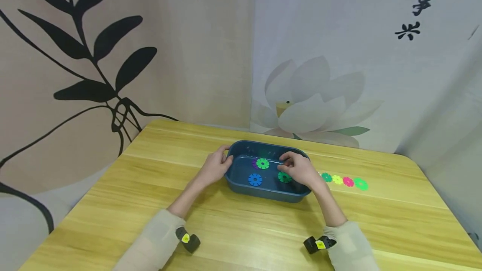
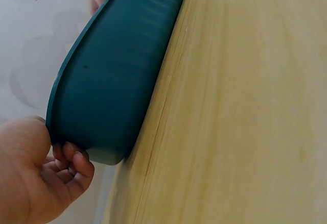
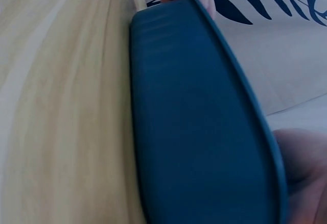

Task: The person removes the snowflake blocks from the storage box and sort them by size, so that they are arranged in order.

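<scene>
A dark blue plastic basin (image 1: 248, 191) with rounded corners stands on the table. My left hand (image 1: 215, 165) grips its left end, thumb over the rim and curled fingers against the outer wall, as the left wrist view shows. Inside lie flower-shaped plastic discs: a blue disc (image 1: 255, 180), a bright green disc (image 1: 262, 163) partly over a purple disc (image 1: 255, 163), and a darker green disc (image 1: 284, 177). My right hand (image 1: 300, 170) reaches over the right rim into the basin, fingers bent, just above the darker green disc. Whether its fingertips hold anything is unclear.
To the right of the basin, several discs lie in a row on the wooden table (image 1: 233, 233), among them a yellow disc (image 1: 337, 180), a pink disc (image 1: 348, 182) and a green disc (image 1: 361, 184). A printed curtain (image 1: 211, 53) hangs behind the table.
</scene>
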`<state>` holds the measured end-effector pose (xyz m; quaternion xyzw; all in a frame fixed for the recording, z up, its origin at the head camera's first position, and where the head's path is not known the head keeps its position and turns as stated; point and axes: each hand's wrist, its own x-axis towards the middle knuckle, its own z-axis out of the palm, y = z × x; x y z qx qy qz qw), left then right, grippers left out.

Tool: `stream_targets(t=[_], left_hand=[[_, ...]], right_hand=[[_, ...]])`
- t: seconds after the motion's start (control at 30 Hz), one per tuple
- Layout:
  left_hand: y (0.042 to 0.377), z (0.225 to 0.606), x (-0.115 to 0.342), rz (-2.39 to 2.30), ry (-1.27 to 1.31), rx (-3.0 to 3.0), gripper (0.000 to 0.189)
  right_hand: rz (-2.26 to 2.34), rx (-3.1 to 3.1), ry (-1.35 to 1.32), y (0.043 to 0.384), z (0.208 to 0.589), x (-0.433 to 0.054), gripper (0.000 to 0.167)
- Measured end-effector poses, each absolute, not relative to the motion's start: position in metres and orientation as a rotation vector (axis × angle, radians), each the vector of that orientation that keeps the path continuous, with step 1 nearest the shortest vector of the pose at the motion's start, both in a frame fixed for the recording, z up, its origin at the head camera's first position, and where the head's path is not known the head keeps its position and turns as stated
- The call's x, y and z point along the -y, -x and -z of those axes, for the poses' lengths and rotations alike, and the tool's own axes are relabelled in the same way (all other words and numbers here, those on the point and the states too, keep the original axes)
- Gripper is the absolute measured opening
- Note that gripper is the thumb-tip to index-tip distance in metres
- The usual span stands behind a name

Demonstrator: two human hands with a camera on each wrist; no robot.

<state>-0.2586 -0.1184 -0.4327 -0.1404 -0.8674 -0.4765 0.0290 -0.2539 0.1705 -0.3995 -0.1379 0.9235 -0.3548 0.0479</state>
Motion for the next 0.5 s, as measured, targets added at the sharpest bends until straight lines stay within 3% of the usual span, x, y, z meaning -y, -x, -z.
stream_targets(t=[0.5], left_hand=[[0.259,0.433,0.118,1.484,0.428,2.673,0.042]], right_hand=[[0.947,-2.735,0.243,0.265,0.412,-0.161,0.039]])
